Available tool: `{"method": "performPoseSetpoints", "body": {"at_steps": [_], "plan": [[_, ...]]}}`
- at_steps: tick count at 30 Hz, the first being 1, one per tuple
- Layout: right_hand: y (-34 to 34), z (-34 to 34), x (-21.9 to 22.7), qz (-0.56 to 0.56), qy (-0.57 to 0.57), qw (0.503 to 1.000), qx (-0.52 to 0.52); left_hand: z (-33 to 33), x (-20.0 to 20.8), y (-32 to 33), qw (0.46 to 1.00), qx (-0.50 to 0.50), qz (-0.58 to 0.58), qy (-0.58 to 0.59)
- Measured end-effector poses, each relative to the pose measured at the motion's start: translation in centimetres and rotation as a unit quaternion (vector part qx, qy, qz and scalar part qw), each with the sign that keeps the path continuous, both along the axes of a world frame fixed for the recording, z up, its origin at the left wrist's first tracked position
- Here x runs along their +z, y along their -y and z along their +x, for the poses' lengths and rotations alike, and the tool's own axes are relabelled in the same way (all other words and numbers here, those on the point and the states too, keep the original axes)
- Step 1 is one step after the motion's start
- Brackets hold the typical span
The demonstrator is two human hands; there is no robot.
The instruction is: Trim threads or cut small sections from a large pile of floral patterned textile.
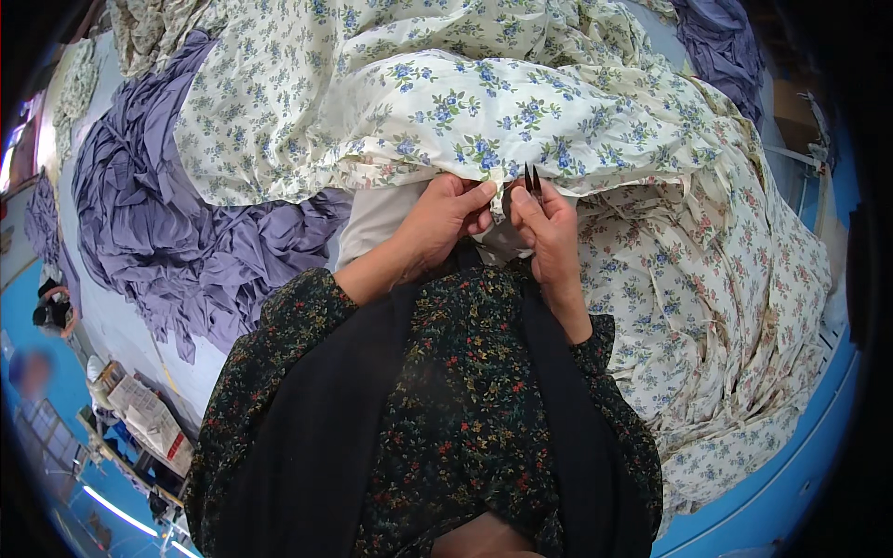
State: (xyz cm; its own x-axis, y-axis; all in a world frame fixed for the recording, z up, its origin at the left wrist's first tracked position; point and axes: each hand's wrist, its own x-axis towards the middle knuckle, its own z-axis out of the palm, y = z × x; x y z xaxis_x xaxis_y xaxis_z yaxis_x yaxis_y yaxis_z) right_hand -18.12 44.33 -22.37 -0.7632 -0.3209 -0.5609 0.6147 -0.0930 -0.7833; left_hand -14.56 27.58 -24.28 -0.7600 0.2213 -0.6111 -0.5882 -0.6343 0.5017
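Observation:
A white cloth with blue flowers and green leaves [530, 112] spreads in front of me, its hemmed edge drawn up at my waist. My left hand [442, 219] is closed, thumb and fingers pinching that edge. Close beside it on the right, my right hand [551, 237] is closed round a pair of small dark thread snips [532, 180]. Their two pointed blades stick up above the fingers, slightly apart, against the cloth. A short bit of the edge hangs between the two hands. Whether the right fingers also grip the cloth is hidden.
Crumpled purple fabric [139, 186] lies on the left, and more purple fabric [721, 51] at the far right. A large heap of floral cloth [707, 307] fills the right side. At lower left are a shelf with packages [149, 418] and a blurred person [33, 381].

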Motion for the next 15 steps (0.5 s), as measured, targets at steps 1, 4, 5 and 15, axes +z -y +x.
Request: {"method": "performPoseSetpoints", "body": {"at_steps": [1,4,5,15], "plan": [[0.5,0.0,0.0,0.038,-0.017,0.999,0.005,0.0,-0.1,0.0,1.000,-0.011,-0.011,0.002],[1.0,-0.3,-0.7,0.048,-0.076,0.996,0.007,0.0,-0.1,0.2,0.998,-0.031,-0.060,-0.010],[0.9,-0.4,-0.5,0.049,-0.077,0.996,0.007,0.0,-0.1,0.2,0.998,-0.030,-0.060,-0.010],[0.8,0.1,0.7,-0.015,-0.157,0.987,0.038,0.0,-0.3,0.7,0.999,-0.042,0.020,0.003]]}}
